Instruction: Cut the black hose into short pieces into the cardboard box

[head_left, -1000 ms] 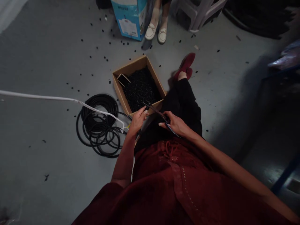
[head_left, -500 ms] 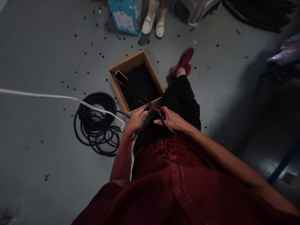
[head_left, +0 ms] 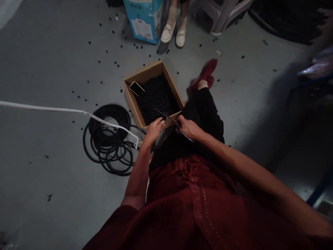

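My right hand (head_left: 189, 128) is wrapped round the handles of a pair of scissors (head_left: 171, 119), whose blades point up and left over the near edge of a cardboard box (head_left: 130, 104). Small black pieces (head_left: 156, 95) fill the box, with a dark rectangular object (head_left: 136, 89) lying on them. Just left of the blades, my left hand (head_left: 154, 130) pinches a black tube end at the box's near corner. Black tubing (head_left: 110, 119) lies coiled on the floor to the left, one length running toward my left hand.
A white cable (head_left: 52, 108) crosses from the left edge to near my left wrist. Behind the box are a blue carton (head_left: 142, 22), another person's white shoes (head_left: 168, 33) and a grey plastic stool (head_left: 221, 17). Black bits dot the floor. A blue frame (head_left: 312, 82) stands at the right.
The view has shifted slightly, so the box and floor items sit lower. The scissors have changed angle slightly, and the black piece at my left fingertips shows less.
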{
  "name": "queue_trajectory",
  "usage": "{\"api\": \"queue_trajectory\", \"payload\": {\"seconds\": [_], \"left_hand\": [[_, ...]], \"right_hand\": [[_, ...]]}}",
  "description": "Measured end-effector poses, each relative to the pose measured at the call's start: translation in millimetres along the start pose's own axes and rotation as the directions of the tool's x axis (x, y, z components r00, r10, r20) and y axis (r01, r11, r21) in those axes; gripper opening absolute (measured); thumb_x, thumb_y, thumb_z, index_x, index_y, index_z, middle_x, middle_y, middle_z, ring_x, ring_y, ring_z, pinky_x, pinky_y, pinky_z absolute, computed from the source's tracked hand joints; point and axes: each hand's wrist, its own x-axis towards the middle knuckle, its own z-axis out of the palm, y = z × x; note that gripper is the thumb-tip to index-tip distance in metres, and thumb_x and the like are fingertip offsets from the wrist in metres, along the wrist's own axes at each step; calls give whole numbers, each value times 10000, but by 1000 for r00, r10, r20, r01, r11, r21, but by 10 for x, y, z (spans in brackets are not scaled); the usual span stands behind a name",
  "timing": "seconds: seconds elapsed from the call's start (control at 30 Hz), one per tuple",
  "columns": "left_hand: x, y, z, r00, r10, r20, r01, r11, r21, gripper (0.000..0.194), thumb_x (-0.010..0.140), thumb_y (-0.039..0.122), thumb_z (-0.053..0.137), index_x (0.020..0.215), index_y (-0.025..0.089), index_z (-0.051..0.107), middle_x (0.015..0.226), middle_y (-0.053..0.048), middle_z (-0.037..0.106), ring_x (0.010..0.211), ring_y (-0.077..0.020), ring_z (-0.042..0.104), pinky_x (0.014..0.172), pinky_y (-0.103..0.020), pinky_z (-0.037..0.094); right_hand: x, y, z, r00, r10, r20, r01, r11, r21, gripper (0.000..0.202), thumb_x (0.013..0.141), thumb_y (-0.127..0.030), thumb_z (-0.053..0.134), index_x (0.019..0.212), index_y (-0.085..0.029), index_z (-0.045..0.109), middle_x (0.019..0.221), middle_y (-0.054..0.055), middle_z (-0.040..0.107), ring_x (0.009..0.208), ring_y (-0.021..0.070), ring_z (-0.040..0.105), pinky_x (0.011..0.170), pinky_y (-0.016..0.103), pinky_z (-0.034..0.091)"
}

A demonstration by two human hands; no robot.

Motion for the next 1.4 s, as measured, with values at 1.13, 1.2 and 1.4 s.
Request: {"api": "queue_trajectory", "payload": {"seconds": [1.13, 1.2, 1.4], "left_hand": [[790, -596, -15, 946, -324, 24, 305, 859, -411, 171, 904, 294, 622, 883, 128, 583, 645, 47, 534, 451, -29, 400, 448, -170, 303], [717, -565, -21, 953, -304, 20, 281, 852, -441, 186, 885, 296, 653, 961, 141, 585, 675, 50, 548, 490, -34, 447, 491, -168, 358], [392, -429, 56, 976, -215, 30, 197, 820, -537, 532, 866, 346, 676, 1338, 193, 483, 726, 47, 586, 552, -63, 516, 562, -189, 421]], "right_hand": [[1030, 32, 4, 980, 157, 122, -114, 946, -305, 417, 947, -305, 435, 1262, -103, 620, 1203, 263, 673, 1157, 350, 651, 928, 437, 501], [965, 36, -49, 984, 152, 96, -116, 946, -302, 416, 947, -318, 437, 1259, -107, 612, 1187, 259, 679, 1131, 356, 661, 908, 439, 506], [599, 183, -185, 987, 161, -13, -160, 966, -202, 410, 931, -452, 477, 1205, -178, 611, 1105, 197, 718, 1010, 340, 698, 787, 383, 516]]}}
